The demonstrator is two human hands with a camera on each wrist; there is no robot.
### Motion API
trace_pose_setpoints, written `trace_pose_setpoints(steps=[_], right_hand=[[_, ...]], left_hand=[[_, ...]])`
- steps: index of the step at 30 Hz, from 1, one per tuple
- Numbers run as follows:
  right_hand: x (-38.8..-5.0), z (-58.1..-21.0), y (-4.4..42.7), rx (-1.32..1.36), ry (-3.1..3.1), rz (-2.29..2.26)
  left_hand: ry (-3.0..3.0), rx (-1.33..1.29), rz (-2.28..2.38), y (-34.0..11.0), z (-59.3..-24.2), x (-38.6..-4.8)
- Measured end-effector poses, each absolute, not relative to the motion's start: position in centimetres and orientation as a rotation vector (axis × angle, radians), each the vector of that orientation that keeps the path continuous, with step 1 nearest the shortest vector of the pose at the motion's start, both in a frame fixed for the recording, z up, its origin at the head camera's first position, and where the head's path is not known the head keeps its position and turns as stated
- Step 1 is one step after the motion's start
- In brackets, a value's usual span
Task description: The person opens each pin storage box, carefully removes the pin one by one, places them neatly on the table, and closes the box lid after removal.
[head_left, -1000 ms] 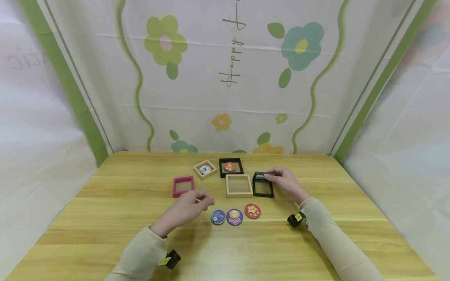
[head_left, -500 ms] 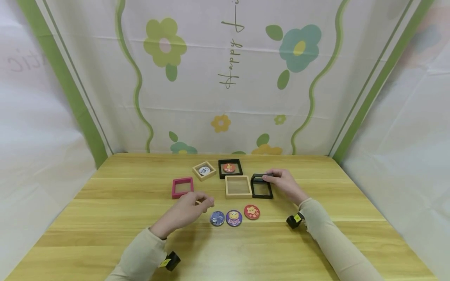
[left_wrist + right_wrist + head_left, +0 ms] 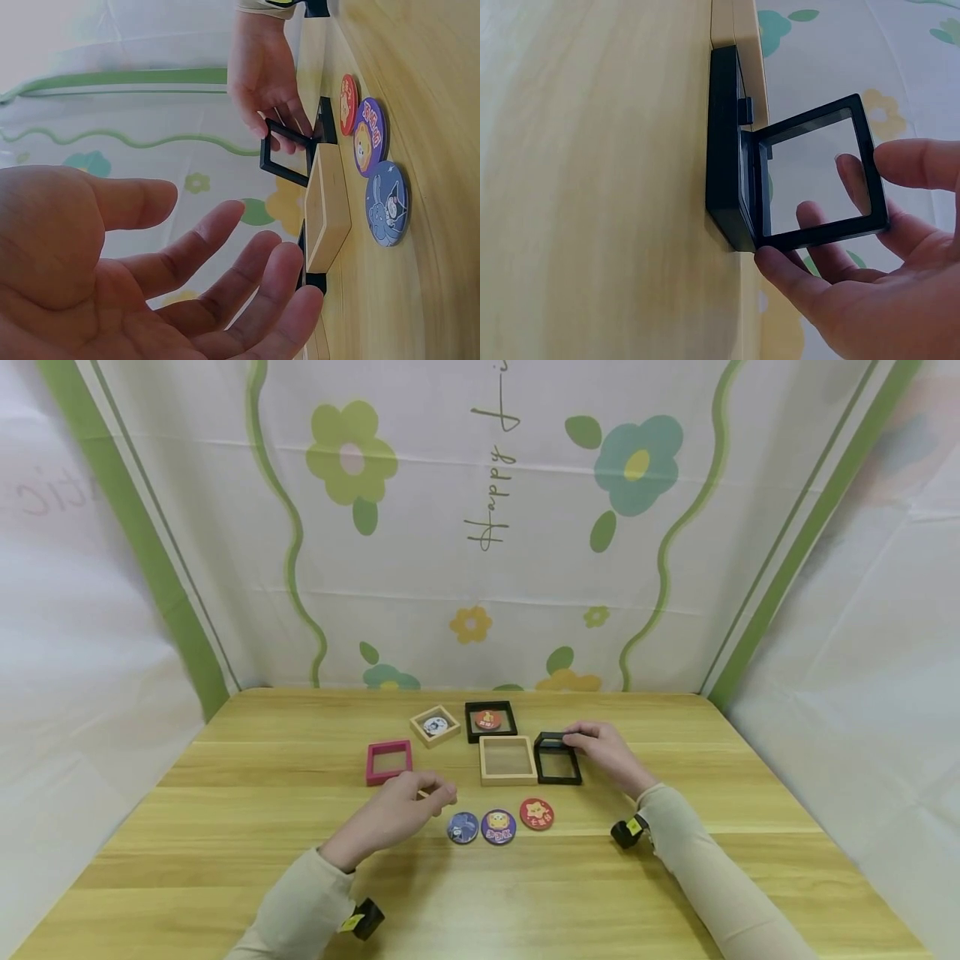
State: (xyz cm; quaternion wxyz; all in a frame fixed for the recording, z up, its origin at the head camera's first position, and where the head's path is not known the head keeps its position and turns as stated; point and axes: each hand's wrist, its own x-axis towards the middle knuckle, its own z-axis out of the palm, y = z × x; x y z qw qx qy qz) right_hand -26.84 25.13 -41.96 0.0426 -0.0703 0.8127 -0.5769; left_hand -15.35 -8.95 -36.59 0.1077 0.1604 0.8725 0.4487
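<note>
My right hand (image 3: 606, 753) pinches the edge of the raised half of a black hinged display frame (image 3: 870, 176) between thumb and fingers. This half is see-through and tilted up. The other half of the black frame (image 3: 558, 767) lies on the table. My left hand (image 3: 397, 810) hovers over the table with its fingers loosely bent, holding nothing. Near it are a blue badge (image 3: 462, 828), a purple badge (image 3: 498, 827) and a red star badge (image 3: 537, 814). A beige frame (image 3: 507, 782) stands left of the black one.
Behind my left hand lies a pink frame (image 3: 388, 775). Farther back are a small beige frame (image 3: 425, 740) with a white badge (image 3: 435, 726) and a black frame (image 3: 469, 723) with a red badge (image 3: 488, 720). A patterned curtain (image 3: 480, 568) closes off the table (image 3: 600, 902).
</note>
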Motion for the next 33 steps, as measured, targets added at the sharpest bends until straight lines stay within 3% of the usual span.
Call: trace_pose_setpoints(steps=[33], right_hand=[[-26.61, -41.37, 25.97, -0.337, 2.589, -1.492]], left_hand=[[2.542, 0.52, 1.301, -8.71, -37.06, -15.22]])
